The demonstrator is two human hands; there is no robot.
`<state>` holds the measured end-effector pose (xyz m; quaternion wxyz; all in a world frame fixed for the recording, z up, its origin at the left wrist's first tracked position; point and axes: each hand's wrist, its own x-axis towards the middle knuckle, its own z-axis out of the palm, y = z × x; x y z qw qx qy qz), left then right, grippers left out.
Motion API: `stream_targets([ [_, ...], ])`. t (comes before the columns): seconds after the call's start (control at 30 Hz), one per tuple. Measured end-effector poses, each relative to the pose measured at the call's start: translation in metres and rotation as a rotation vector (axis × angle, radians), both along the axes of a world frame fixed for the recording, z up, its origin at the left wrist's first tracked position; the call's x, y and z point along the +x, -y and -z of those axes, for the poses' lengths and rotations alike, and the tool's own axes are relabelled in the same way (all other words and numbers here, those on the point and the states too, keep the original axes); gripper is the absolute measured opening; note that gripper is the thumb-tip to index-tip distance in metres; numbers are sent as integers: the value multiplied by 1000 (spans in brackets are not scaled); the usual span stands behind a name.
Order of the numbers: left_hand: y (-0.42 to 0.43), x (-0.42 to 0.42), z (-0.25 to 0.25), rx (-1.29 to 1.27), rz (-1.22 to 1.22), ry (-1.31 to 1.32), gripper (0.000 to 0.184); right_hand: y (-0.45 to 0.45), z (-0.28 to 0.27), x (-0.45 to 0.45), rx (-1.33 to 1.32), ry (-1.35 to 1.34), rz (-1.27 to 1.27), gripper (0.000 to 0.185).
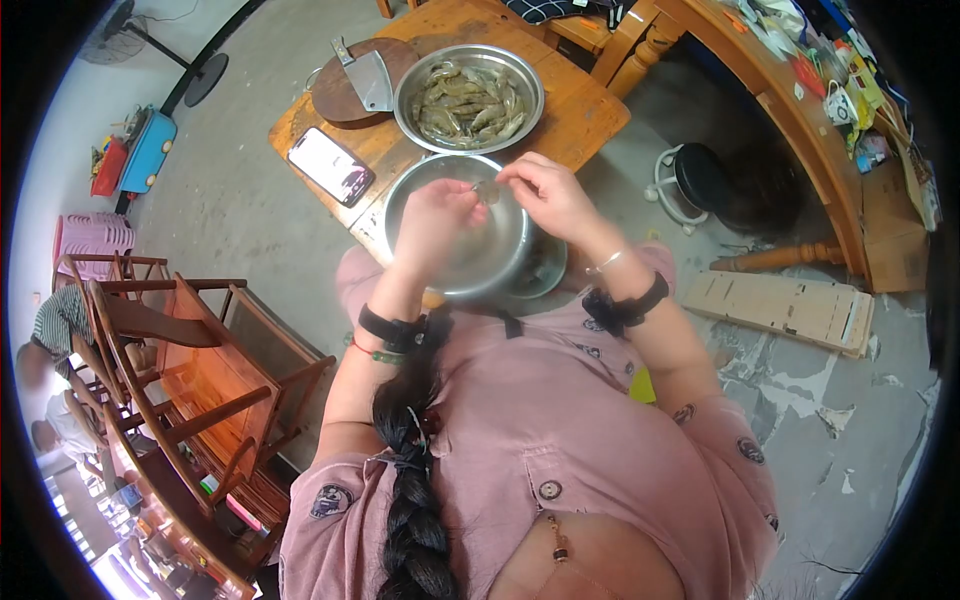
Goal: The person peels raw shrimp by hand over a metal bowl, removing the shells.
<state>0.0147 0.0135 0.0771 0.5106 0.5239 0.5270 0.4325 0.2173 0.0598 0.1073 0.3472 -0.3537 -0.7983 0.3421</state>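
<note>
My left hand [432, 222], slightly blurred, pinches a raw shrimp [487, 191] over a metal bowl [485, 262] close to my lap. From the other side my right hand [553, 196] has its fingertips pinched together at the shrimp's end. My fingers partly cover the shrimp. Just beyond, on the wooden table, another metal bowl [537, 88] holds a pile of raw grey-green shrimp [470, 103]. Part of a further container [545, 272] shows under the near bowl's right side.
A phone [331, 166] with a lit screen lies on the wooden table [585, 118]. Behind it, a cleaver [369, 80] rests on a round chopping board [340, 100]. A black stool [702, 178] stands to the right, wooden chairs [215, 370] to the left. Other people sit far left.
</note>
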Motion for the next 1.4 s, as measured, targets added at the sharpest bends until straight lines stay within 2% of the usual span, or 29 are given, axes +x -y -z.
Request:
stream_targets([
  [0.03,1,3,-12,-229,-78,141,13,1,-1,-1,0,0,0,10],
  [0.13,1,0,-14,-266,-32,174,11,3,-10,-5,-12,-24,-61,13],
  [0.23,1,1,-17,-298,-22,172,10,2,-12,-6,36,84,-143,16],
  [0.27,1,0,-9,-300,-22,172,10,-1,-5,-6,191,79,-182,19],
  [0.3,-1,-4,6,16,102,-34,10,-2,-1,-7,346,74,-220,22],
  [0.33,-2,-5,11,334,222,-241,11,-2,-1,-6,346,74,-220,22],
  [0.37,-3,-6,15,334,222,-241,11,0,0,-5,322,167,-224,24],
  [0.4,-4,-6,15,282,218,-243,11,1,0,-4,297,260,-228,27],
  [0.47,-5,-4,15,230,212,-246,12,5,3,-4,315,279,-205,29],
  [0.53,-4,-1,8,-166,45,-123,20,9,2,-4,333,299,-184,31],
  [0.7,-4,4,-2,-191,117,-220,15,12,5,-6,366,447,-197,19],
  [0.93,-3,11,-11,-173,78,-323,17,10,5,-9,306,485,-229,14],
  [1.0,-3,11,-13,-158,78,-297,17,5,10,-8,292,412,-270,14],
  [1.03,-4,11,-14,-144,77,-270,17,4,10,-7,291,412,-270,14],
  [1.1,-4,9,-12,-123,90,-273,17,3,10,-6,306,410,-262,32],
  [1.17,-5,9,-10,-101,105,-275,17,-2,12,-5,278,370,-274,31],
  [1.27,-4,9,-11,-227,68,-134,17,-4,13,-5,248,283,-281,29],
  [1.37,-5,6,-7,-84,126,-132,18,0,7,-5,222,221,-268,30],
  [1.4,-4,8,-15,-183,78,-53,18,1,4,-6,198,206,-260,31],
])
